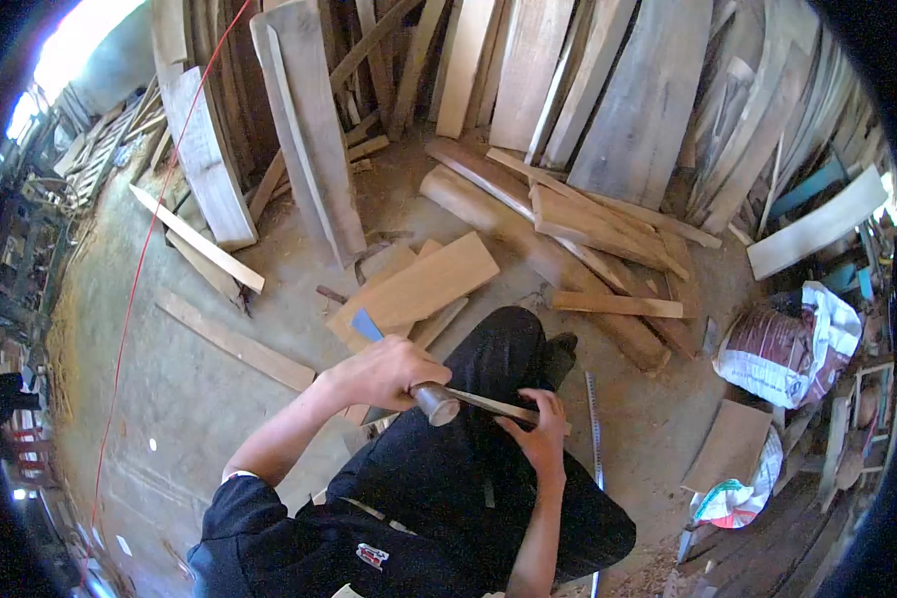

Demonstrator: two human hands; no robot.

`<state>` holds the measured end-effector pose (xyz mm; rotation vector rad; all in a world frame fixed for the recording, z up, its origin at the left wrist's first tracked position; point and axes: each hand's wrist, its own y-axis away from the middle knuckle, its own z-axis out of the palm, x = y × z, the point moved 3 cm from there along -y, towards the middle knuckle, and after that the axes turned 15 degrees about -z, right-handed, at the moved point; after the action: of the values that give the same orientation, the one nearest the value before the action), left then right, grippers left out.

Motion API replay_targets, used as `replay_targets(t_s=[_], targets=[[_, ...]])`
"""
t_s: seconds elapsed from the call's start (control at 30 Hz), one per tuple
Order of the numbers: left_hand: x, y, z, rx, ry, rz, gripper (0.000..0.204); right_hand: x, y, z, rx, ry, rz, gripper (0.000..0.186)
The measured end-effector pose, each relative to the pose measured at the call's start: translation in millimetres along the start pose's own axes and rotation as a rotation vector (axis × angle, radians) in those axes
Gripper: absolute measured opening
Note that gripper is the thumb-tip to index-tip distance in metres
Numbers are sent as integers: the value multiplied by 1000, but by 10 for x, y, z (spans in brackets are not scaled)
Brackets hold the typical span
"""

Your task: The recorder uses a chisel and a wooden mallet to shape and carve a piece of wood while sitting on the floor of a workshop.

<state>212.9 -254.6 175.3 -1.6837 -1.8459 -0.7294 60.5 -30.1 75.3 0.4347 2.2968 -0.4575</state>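
My left hand (399, 369) is wrapped round the head of an adze (437, 404). Its bluish flat blade sticks out beyond the knuckles, and the round metal poll points back toward me. From the head, a thin handle slants rightward over my dark trousers. Near the handle's far end my right hand (538, 424) grips it between thumb and fingers. Just past the blade, a light brown plank (434, 279) lies tilted over other wood pieces on the floor. My left palm hides the middle of the adze head.
Tall boards (643, 100) lean along the back. Timber (488, 214) is stacked ahead to the right, with a bulging sack (792, 344) farther right. A long ruler (595, 439) lies beside my right leg. A red cord (149, 234) runs down the left; a narrow strip (234, 344) lies nearby.
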Motion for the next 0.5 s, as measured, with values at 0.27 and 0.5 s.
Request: replay_targets(t_s=[0.27, 0.5], targets=[[-57, 116, -176, 110, 47, -63, 26, 539, 467, -115, -141, 460, 27, 33], [-389, 400, -441, 939, 219, -400, 31, 79, -409, -554, 29, 335, -3, 30]])
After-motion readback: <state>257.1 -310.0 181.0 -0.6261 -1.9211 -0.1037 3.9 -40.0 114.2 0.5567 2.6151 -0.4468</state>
